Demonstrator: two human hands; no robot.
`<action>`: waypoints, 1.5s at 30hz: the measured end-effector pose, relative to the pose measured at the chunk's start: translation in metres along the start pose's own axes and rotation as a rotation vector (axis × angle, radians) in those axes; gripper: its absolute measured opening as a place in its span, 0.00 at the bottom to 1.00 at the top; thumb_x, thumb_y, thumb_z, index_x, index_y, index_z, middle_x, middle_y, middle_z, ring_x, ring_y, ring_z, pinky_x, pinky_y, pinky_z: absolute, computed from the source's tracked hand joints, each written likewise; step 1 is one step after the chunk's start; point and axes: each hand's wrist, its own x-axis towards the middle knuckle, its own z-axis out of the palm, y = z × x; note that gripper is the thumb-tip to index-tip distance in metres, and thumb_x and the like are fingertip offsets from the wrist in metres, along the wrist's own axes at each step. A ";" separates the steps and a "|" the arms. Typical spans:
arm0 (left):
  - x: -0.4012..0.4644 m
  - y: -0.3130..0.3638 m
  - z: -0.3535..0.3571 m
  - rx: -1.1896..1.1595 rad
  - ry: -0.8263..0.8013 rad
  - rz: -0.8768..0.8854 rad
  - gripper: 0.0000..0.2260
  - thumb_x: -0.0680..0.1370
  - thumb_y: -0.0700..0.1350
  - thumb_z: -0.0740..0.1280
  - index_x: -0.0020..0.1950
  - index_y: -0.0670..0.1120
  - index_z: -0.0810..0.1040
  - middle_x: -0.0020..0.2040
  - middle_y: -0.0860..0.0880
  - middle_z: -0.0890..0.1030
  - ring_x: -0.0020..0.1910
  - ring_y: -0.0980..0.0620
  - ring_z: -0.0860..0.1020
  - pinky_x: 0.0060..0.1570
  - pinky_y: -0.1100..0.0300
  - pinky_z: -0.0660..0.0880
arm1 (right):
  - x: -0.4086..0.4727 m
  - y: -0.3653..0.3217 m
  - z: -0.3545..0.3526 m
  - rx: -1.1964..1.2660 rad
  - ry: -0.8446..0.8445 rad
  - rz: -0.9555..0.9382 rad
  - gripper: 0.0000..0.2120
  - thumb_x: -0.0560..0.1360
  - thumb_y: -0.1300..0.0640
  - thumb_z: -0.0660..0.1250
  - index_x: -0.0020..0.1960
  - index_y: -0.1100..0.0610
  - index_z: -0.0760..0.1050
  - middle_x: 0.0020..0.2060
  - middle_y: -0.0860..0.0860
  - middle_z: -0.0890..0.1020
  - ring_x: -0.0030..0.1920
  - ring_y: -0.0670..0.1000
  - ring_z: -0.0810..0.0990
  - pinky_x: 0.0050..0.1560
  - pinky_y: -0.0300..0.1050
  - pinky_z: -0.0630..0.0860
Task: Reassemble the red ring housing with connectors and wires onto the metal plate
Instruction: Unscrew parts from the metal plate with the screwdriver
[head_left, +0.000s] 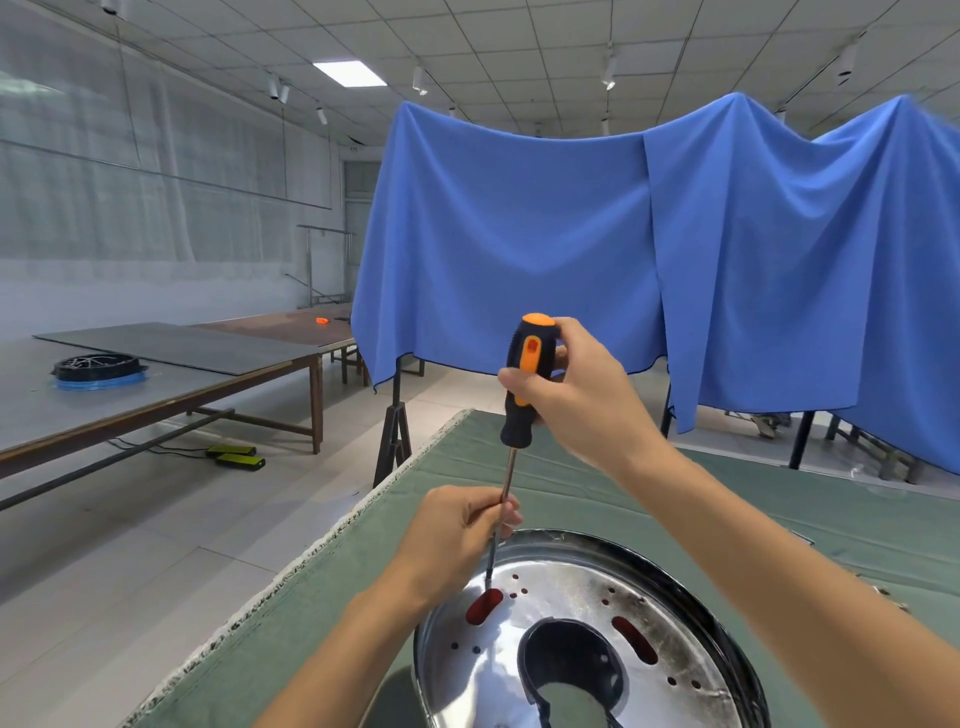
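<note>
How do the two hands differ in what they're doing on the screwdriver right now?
The right hand wraps the orange-and-black handle up high; the left hand pinches the bare metal shaft low down, just above the metal plate. The right sits farther from the camera, the left nearer. Both hold the same upright screwdriver.

A large, plain workshop hall. Long wooden-legged work tables (156, 384) stand on a pale tiled floor (182, 530) under a grid ceiling with panel lights (349, 73). Blue cloth (519, 234) drapes over frames as a screen. The near desk (571, 483) wears a green cloth cover.
</note>
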 end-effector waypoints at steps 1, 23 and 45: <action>0.000 -0.001 0.000 0.009 -0.007 0.001 0.07 0.78 0.40 0.66 0.53 0.42 0.83 0.44 0.50 0.85 0.42 0.60 0.83 0.48 0.64 0.79 | 0.001 0.000 0.000 -0.040 0.034 0.012 0.16 0.71 0.51 0.73 0.52 0.53 0.69 0.40 0.48 0.78 0.43 0.54 0.80 0.49 0.57 0.79; 0.001 -0.015 0.006 0.112 0.015 -0.016 0.07 0.78 0.43 0.67 0.44 0.44 0.83 0.36 0.52 0.84 0.38 0.59 0.82 0.46 0.54 0.79 | 0.005 0.000 0.009 -0.048 -0.007 0.060 0.16 0.70 0.48 0.72 0.52 0.49 0.68 0.43 0.45 0.76 0.46 0.51 0.79 0.46 0.48 0.76; -0.003 -0.005 0.002 0.221 -0.092 -0.138 0.12 0.80 0.50 0.62 0.46 0.48 0.84 0.32 0.60 0.81 0.31 0.63 0.74 0.38 0.62 0.70 | 0.031 -0.020 -0.002 -0.444 -0.086 0.009 0.15 0.72 0.49 0.69 0.50 0.56 0.68 0.41 0.53 0.80 0.41 0.59 0.82 0.43 0.56 0.80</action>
